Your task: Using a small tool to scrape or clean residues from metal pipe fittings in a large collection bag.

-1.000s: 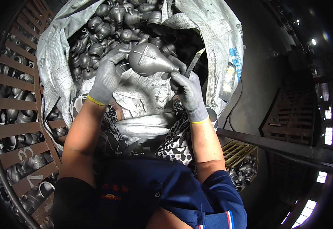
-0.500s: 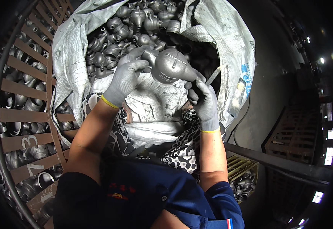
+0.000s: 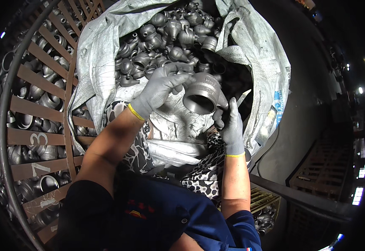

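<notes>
Between my hands, above the open white woven sack [image 3: 270,54], is a grey metal casting [image 3: 207,83] with a rounded body and a wide round opening turned toward me. My left hand [image 3: 159,88], in a grey glove with a yellow cuff edge, is closed on the casting's left end, its fingers partly hiding that end. At the narrower right end, the gloved fingers of my right hand [image 3: 232,127] are bent around the tip. Beside the right fingertips shows a pale, narrow, pointed strip [image 3: 244,97]; what it is I cannot make out. Several similar castings [image 3: 174,29] lie heaped in the sack.
On the left stands a brown slatted metal crate [image 3: 36,139] full of castings. A yellowish slatted crate [image 3: 264,203] with small metal parts is at the lower right. A dark metal bar [image 3: 299,193] runs across the right side, near another slatted crate [image 3: 320,167].
The casting has been turned in my hands: its rounded, ridged side faced up before, and now its wide opening faces me. The whole view has shifted slightly.
</notes>
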Demonstrator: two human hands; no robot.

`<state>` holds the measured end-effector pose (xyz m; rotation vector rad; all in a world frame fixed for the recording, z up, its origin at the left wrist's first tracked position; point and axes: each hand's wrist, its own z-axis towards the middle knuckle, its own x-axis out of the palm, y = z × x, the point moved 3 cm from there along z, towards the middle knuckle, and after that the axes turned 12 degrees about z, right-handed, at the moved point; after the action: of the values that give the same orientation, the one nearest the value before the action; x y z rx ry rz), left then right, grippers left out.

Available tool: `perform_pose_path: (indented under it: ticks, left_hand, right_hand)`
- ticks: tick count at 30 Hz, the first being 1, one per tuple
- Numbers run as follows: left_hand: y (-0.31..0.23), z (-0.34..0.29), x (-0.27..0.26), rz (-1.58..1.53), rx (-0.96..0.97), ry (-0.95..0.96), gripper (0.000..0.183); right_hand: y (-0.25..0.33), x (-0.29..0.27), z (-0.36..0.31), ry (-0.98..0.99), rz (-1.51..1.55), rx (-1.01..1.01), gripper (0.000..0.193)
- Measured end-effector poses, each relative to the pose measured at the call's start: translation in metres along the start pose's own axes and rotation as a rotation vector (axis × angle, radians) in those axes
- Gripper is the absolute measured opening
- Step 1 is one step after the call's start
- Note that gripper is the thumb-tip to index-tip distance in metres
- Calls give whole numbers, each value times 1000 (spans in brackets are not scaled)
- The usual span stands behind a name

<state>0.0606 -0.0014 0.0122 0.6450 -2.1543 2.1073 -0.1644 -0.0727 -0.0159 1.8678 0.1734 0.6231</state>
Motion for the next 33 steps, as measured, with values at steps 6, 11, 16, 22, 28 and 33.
perform_pose_path:
  ticks: [6,11,16,22,28,33]
  left_hand:
    - [-24,-8,-11,149,73,-171,15]
    - [-124,-33,-62,295,203,-408,9]
    - [-259,-86,-167,465,545,-913,10]
    - [-391,-166,-325,945,890,-1326,14]
    - [-318,-88,-218,784,1054,-1279,21]
    - [-106,44,-155,758,440,-621,22]
  right_hand:
    - [-12,11,-4,112,-22,15,57]
    - [-5,4,-18,189,-53,1,50]
    - [-7,9,-15,237,-152,43,46]
    - [-15,26,-2,208,-153,123,38]
    - [-27,14,8,126,-10,119,43]
    - [-18,10,4,38,-112,151,36]
